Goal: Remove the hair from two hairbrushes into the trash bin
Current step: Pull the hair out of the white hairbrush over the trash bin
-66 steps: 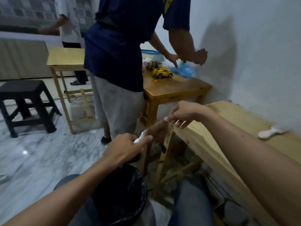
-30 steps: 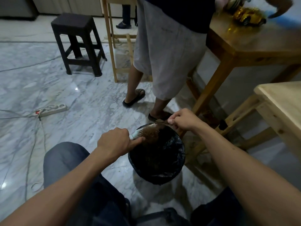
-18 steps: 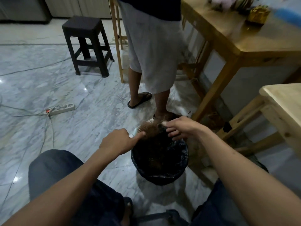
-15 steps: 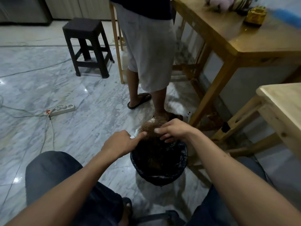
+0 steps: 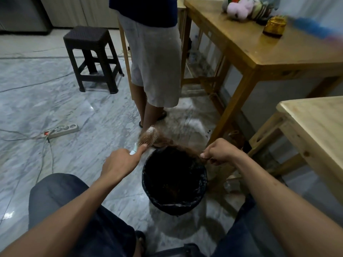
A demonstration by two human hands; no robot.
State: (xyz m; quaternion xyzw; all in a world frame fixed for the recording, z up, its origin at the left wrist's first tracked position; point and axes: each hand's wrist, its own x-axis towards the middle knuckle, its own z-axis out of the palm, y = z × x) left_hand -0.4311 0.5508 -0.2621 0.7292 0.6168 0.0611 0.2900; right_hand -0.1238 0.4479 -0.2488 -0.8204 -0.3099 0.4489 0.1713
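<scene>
The task is looking partway done: reddish-brown hair (image 5: pixel 178 146) is coming off the round bristled hairbrush with a pale handle (image 5: pixel 149 139) in a stretched strand, one end clinging to the bristles, the other pinched in the right hand (image 5: pixel 218 152). The strand is spanning above the far rim of the round black bag-lined trash bin (image 5: pixel 174 206) on the marble floor (image 5: pixel 55 108), not dropped in yet. The bin is looking dark inside; whether hair is already lying there cannot be told. No second hairbrush is showing, so that one is likely left to do. The left hand (image 5: pixel 118 165) is wrapping its grip closed around the brush handle, thumb lying along it toward the head, arm reaching forward over the left knee, brush held just beyond the bin's left far edge. The right hand's grip is narrow, thumb and fingers pinching the hair end, wrist cocked outward to the right, forearm angling in over the right knee.
</scene>
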